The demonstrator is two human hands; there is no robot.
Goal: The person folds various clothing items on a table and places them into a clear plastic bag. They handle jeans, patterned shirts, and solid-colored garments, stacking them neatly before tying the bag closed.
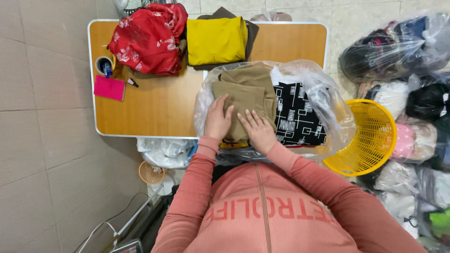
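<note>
Both hands, left hand (217, 119) and right hand (259, 130), press flat and open on the folded olive-brown cloth (246, 96), neat, lying on a clear bag (328, 100).

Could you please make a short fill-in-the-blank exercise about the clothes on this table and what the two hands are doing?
1. Both hands, left hand and right hand, press flat on a folded ____ garment.
2. That garment lies on a clear ____ bag.
3. Beside the table stands a ____ basket.
4. Next to the red garment lies a folded ____ one.

Missing words: brown; plastic; yellow; yellow
</note>
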